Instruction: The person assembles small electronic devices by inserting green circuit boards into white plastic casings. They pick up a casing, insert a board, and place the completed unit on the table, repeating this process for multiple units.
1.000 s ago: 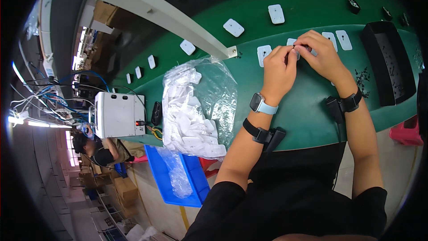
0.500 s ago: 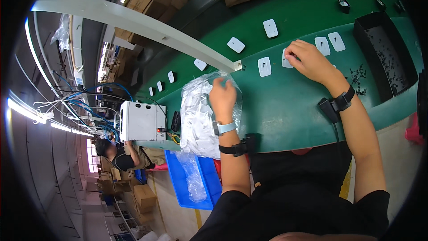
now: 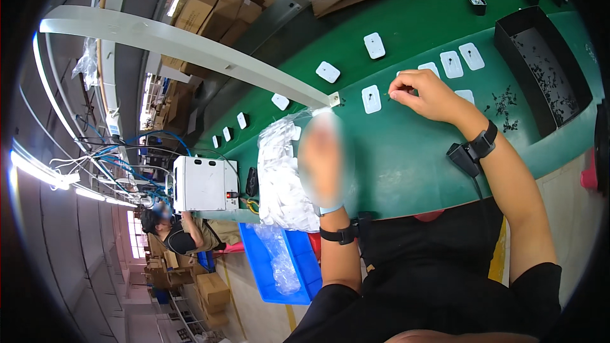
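Seated at a green desk (image 3: pixel 394 165) that runs like a belt toward the upper left. Right hand (image 3: pixel 427 94) resting on the surface with fingertips pinched together on something tiny (too small to name), just beside a white rectangular plate (image 3: pixel 371 98) with a dark spot at its centre. More white plates (image 3: pixel 461 60) in a loose row past the knuckles, others strung out along the belt, well apart. Left hand (image 3: pixel 323 160) blurred in front of a clear plastic bag (image 3: pixel 283 178) stuffed with white parts; cannot tell whether spread or closed, nor whether touching the bag. Black open tray (image 3: pixel 516 41) at the far right holding small dark bits, with a scatter of the same dark bits (image 3: pixel 505 100) on the desk between tray and right wrist. White box-shaped machine (image 3: pixel 204 183) left of the bag, blue bin (image 3: pixel 298 263) below the desk edge, pale metal rail (image 3: pixel 190 44) slanting overhead and hiding part of the belt. Another person (image 3: pixel 175 232) bent over lower left.
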`<state>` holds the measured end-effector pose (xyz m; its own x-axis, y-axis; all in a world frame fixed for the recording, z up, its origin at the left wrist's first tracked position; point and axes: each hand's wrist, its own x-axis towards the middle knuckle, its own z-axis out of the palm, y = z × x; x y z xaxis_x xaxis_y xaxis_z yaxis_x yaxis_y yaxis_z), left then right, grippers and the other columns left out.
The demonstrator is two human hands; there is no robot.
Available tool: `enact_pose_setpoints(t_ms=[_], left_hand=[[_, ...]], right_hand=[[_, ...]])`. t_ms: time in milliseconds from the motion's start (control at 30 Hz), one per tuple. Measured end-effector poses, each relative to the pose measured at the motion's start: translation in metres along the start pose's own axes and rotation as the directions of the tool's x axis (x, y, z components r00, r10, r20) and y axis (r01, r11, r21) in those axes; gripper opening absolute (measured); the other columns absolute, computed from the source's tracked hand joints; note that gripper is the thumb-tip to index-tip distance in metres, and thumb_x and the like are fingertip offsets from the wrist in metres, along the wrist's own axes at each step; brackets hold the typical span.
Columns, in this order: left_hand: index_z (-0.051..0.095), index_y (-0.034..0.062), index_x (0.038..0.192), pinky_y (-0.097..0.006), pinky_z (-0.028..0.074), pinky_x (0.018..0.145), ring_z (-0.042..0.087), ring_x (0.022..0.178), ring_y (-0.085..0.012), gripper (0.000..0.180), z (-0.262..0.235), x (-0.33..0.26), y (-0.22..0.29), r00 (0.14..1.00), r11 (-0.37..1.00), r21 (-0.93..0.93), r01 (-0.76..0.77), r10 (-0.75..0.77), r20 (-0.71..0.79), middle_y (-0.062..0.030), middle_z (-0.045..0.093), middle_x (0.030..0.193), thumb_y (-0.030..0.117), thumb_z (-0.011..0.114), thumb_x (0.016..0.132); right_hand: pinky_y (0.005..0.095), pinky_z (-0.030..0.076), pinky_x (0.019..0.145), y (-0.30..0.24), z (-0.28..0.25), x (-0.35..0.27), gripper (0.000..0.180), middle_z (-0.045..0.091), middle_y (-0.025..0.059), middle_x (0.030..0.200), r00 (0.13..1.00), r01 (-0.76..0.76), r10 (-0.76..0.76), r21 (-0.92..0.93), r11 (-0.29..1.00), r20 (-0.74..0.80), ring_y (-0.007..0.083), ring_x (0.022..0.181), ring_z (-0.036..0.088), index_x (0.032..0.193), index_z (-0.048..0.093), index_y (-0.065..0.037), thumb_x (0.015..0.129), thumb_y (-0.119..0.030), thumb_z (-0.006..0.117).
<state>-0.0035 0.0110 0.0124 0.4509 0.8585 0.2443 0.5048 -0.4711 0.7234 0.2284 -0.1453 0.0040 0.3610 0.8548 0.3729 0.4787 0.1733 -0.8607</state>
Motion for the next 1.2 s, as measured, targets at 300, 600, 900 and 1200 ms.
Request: enact_pose_setpoints(t_ms=[300,600,900,1200], left_hand=[[0.046,-0.0102,0.133,-0.036,0.064,0.080,0.072,0.091,-0.0267,0.040,0.088,0.025,0.072,0.929,0.570,-0.808,0.153,0.196,0.314,-0.0146,0.063,0.106,-0.007,0.054,0.094],[0.059,-0.0097,0.129,-0.026,0.057,0.059,0.068,0.076,-0.0173,0.037,0.109,0.017,0.057,0.877,0.590,-0.772,0.237,0.212,0.432,-0.0113,0.060,0.105,-0.007,0.056,0.092],[0.059,-0.0062,0.132,-0.022,0.048,0.055,0.064,0.072,-0.0124,0.037,0.109,0.012,0.053,0.873,0.531,-0.803,0.270,0.217,0.437,-0.0092,0.064,0.103,-0.004,0.056,0.095],[0.060,-0.0057,0.131,-0.021,0.048,0.055,0.063,0.072,-0.0108,0.036,0.111,0.009,0.054,0.891,0.535,-0.806,0.253,0.197,0.410,-0.0088,0.064,0.105,-0.003,0.056,0.095]], right_hand=[[0.0259,0.049,0.071,0.009,-0.002,0.006,0.012,0.068,0.0029,0.082,0.980,-0.046,0.098,0.280,0.959,-0.175,0.0090,0.075,0.058,0.095,0.069,0.001,0.093,-0.011,0.067],[0.0325,0.049,0.069,0.017,-0.009,0.006,0.009,0.062,0.0091,0.086,0.944,0.144,-0.188,-0.174,0.974,-0.272,0.0221,0.077,0.059,0.093,0.064,0.001,0.089,-0.007,0.068],[0.0336,0.048,0.069,0.015,-0.003,0.008,0.008,0.059,0.0087,0.084,0.948,0.167,-0.222,-0.237,0.957,-0.230,0.0225,0.078,0.056,0.090,0.064,0.000,0.085,-0.002,0.070],[0.0333,0.049,0.069,0.011,-0.002,0.007,0.010,0.060,0.0093,0.085,0.954,0.137,-0.199,-0.263,0.955,-0.224,0.0222,0.077,0.059,0.092,0.064,0.001,0.085,-0.003,0.069]])
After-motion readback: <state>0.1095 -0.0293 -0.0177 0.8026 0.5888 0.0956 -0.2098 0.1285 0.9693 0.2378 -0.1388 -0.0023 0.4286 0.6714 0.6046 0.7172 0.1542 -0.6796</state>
